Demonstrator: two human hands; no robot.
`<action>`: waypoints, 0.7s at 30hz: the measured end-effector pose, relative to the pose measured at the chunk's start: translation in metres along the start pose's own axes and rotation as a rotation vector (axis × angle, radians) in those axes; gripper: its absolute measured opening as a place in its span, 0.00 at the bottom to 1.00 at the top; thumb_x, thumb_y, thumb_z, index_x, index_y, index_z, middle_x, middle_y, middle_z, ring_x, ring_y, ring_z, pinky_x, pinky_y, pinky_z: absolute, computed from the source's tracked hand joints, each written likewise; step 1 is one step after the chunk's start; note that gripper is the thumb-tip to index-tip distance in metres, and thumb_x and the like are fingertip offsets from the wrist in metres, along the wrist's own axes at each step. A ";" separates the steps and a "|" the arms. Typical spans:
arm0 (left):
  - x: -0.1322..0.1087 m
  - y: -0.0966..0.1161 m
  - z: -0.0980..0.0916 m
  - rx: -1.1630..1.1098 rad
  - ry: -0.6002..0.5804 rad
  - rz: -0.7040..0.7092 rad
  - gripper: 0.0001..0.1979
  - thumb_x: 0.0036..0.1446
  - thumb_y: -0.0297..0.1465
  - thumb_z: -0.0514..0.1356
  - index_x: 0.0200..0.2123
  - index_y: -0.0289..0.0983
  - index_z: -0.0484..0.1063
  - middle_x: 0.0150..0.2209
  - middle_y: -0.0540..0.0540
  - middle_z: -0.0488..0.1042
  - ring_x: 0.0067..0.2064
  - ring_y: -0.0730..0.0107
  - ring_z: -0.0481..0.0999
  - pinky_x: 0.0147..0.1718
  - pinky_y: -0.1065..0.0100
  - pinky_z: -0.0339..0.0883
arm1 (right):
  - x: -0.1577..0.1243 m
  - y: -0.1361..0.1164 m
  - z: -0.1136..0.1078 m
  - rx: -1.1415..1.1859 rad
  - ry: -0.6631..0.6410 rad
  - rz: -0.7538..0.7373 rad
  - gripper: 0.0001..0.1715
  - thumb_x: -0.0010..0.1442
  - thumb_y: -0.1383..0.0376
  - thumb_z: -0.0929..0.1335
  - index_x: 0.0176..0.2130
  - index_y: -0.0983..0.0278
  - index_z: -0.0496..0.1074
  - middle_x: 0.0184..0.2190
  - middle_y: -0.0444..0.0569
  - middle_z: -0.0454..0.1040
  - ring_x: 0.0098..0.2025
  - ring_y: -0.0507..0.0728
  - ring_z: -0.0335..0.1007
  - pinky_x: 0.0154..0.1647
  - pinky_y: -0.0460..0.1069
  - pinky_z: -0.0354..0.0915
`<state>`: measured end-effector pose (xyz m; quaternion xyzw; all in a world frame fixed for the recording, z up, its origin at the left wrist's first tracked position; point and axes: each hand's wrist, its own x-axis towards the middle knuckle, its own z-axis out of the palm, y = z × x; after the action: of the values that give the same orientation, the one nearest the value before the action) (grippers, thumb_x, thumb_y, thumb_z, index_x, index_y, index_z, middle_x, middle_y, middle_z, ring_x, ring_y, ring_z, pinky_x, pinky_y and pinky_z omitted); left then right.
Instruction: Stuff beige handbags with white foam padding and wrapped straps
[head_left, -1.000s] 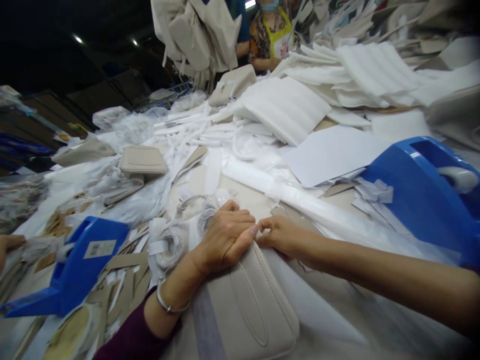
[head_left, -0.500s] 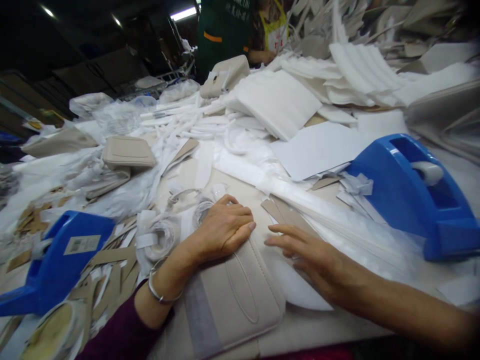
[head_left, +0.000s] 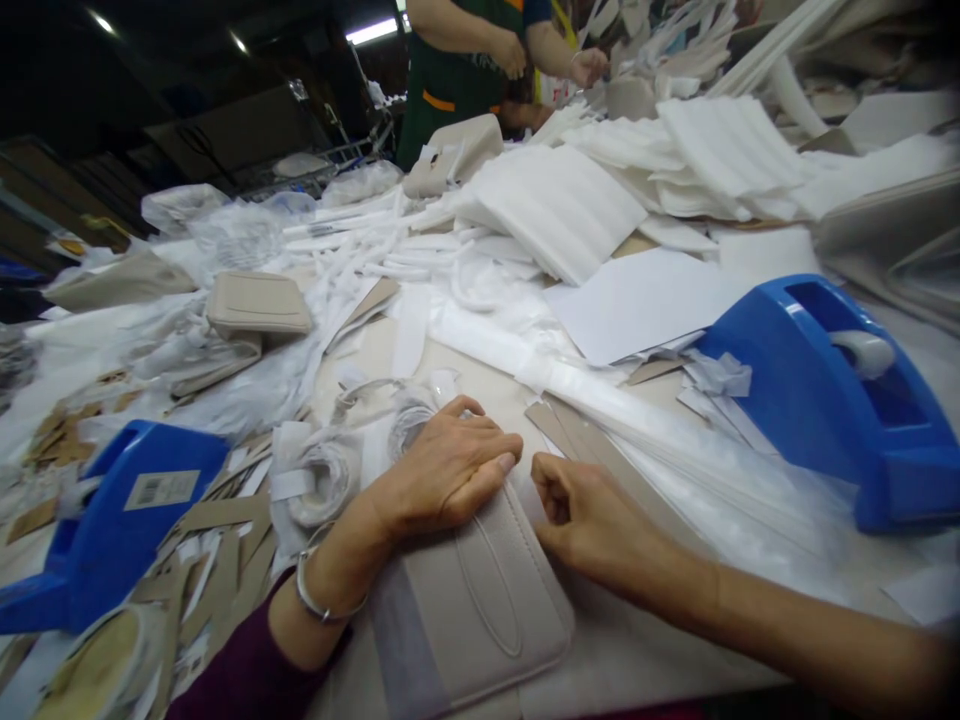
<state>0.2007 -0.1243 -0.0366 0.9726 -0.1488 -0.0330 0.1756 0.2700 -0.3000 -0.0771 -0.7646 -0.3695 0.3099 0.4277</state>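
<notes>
Change of state: the fingers of the right hand [head_left: 589, 515], spread half a second earlier, are now curled inward just beside the stitched right edge of the beige bag [head_left: 469, 610]. The white sheet, broad at that edge earlier, now shows at most as a narrow pale strip [head_left: 529, 497]; where the rest lies cannot be told. Whether the right hand pinches anything is hidden.

Left hand [head_left: 454, 465]: position unchanged, closed over the upper end of the bag, which lies on the desk [head_left: 645, 660]. Assessment: the left hand serves as the fixed support, the right as the working side.

Containers: the right blue dispenser [head_left: 825, 420] carries a white roll [head_left: 862, 353] in its slot. The left blue dispenser [head_left: 142, 510], bearing a barcode label [head_left: 163, 490], carries a pale, partly hidden roll [head_left: 77, 495]. Contents of the clear plastic bags [head_left: 236, 235] at the rear left cannot be determined
</notes>
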 end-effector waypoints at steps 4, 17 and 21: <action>0.001 -0.001 0.003 0.025 -0.001 0.015 0.14 0.64 0.33 0.41 0.33 0.38 0.64 0.30 0.48 0.71 0.33 0.66 0.69 0.50 0.56 0.54 | 0.015 -0.018 -0.006 -0.228 -0.063 -0.087 0.12 0.44 0.73 0.66 0.18 0.63 0.57 0.17 0.41 0.62 0.21 0.48 0.53 0.23 0.47 0.46; 0.002 0.002 0.004 0.075 0.039 0.021 0.15 0.64 0.32 0.43 0.30 0.38 0.64 0.28 0.49 0.71 0.31 0.68 0.68 0.47 0.59 0.54 | 0.008 -0.018 -0.002 0.412 -0.140 0.153 0.09 0.49 0.68 0.66 0.20 0.64 0.63 0.15 0.39 0.62 0.18 0.49 0.59 0.20 0.45 0.59; 0.003 0.002 0.007 0.113 0.029 0.029 0.15 0.63 0.30 0.45 0.27 0.37 0.67 0.29 0.48 0.72 0.34 0.68 0.69 0.46 0.60 0.54 | -0.010 -0.017 -0.014 0.349 -0.081 0.138 0.11 0.55 0.60 0.65 0.35 0.65 0.71 0.27 0.45 0.71 0.28 0.53 0.67 0.31 0.49 0.67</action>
<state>0.2020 -0.1290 -0.0421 0.9791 -0.1618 -0.0077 0.1228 0.2706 -0.3081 -0.0540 -0.6893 -0.2736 0.4283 0.5163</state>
